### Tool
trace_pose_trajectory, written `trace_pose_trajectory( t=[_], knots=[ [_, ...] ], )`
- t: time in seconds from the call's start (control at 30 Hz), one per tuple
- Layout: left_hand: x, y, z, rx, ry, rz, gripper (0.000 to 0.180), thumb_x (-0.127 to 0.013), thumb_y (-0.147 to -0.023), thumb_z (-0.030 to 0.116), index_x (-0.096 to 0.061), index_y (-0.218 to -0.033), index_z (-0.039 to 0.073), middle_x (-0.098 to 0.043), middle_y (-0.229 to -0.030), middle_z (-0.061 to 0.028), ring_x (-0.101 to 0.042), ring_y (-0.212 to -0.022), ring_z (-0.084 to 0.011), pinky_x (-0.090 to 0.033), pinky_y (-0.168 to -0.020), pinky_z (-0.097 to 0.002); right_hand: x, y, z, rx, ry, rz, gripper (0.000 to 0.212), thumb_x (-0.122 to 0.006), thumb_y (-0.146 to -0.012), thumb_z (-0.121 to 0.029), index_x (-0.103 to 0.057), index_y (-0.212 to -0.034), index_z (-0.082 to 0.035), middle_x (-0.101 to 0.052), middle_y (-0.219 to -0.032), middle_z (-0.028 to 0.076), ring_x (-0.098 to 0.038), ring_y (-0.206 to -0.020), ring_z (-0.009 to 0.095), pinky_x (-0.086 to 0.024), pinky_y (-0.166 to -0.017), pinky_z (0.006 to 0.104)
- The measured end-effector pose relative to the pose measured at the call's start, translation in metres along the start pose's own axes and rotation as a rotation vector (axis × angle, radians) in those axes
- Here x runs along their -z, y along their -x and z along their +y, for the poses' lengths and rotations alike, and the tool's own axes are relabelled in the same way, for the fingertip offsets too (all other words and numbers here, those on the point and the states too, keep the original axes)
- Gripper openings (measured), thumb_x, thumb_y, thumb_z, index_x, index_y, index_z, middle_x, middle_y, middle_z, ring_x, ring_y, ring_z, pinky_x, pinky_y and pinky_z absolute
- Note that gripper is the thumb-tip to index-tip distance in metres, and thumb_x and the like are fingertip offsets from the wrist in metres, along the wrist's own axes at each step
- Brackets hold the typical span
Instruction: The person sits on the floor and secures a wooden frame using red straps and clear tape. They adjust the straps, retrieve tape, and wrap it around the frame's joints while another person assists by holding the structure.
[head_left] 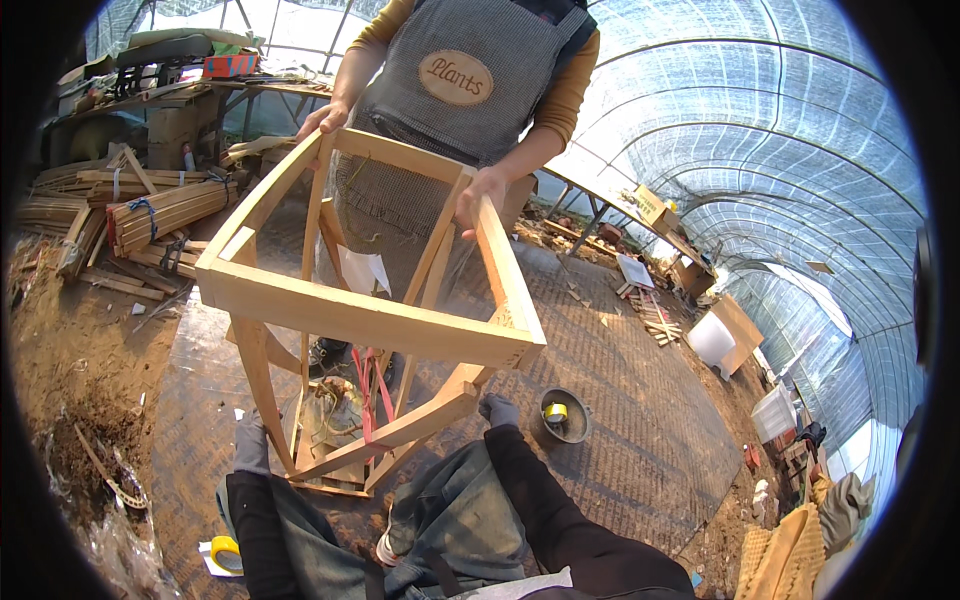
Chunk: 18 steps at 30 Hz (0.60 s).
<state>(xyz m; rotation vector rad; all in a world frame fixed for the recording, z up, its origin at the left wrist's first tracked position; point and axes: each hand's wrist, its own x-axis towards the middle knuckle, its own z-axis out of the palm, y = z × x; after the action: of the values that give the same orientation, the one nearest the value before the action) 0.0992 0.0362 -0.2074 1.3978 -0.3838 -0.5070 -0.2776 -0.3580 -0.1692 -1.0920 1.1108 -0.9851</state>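
Observation:
A tall, open frame of pale wooden bars point(365, 322) stands tilted between my knees and a person facing me. That person's two hands hold its upper bars. My left hand point(251, 444), in a grey glove, is closed at the lower left leg of the frame, its fingers partly hidden. On the other side my right hand point(498, 411), gloved too, is curled beside the end of a slanting brace point(425, 420). What its fingers hold, if anything, is hidden. Pink-red ribbon strips point(371, 400) and a tangle of roots or stems point(333, 408) show through the frame's lower part.
To my right a dark bowl point(565, 432) holds a yellow tape roll point(555, 412). Another yellow tape roll point(227, 553) lies by my left leg. Bundled wooden strips point(165, 215) are piled at the far left. Beneath us a brown board point(620, 450) covers the soil.

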Motion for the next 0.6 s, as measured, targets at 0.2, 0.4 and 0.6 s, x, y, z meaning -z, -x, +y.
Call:
trace_pose_trajectory(
  t=[0.2,0.4,0.6],
  knots=[
    [-0.009,0.013,0.031,0.02,0.059,-0.029,0.021,-0.061,-0.083,0.023,-0.069,-0.088,0.004,-0.065,-0.08,-0.0036,-0.059,-0.071,-0.0132,-0.045,-0.064,-0.0281,-0.003,0.002,-0.012,0.065,0.033,0.004,0.014,-0.06,-0.087,-0.013,-0.064,-0.087,0.0,-0.064,-0.073,0.009,-0.06,-0.058,0.016,-0.051,-0.055,0.0262],
    [-0.011,0.022,0.035,-0.102,-0.141,-0.064,0.027,-0.049,-0.09,0.02,-0.071,-0.091,0.006,-0.067,-0.087,-0.0036,-0.062,-0.08,-0.0148,-0.048,-0.07,-0.0289,-0.028,0.082,-0.045,0.246,0.037,-0.117,0.015,-0.055,-0.091,-0.01,-0.063,-0.082,-0.001,-0.064,-0.073,0.007,-0.058,-0.057,0.013,-0.048,-0.054,0.0249],
    [-0.013,0.021,0.023,-0.142,-0.239,-0.158,0.035,-0.045,-0.094,0.031,-0.068,-0.097,0.005,-0.067,-0.096,-0.0053,-0.06,-0.093,-0.0175,-0.045,-0.085,-0.0324,-0.059,0.178,-0.048,0.226,0.209,-0.247,0.021,-0.052,-0.092,-0.002,-0.061,-0.11,0.003,-0.064,-0.094,0.006,-0.059,-0.079,0.01,-0.047,-0.073,0.022]
  ],
)
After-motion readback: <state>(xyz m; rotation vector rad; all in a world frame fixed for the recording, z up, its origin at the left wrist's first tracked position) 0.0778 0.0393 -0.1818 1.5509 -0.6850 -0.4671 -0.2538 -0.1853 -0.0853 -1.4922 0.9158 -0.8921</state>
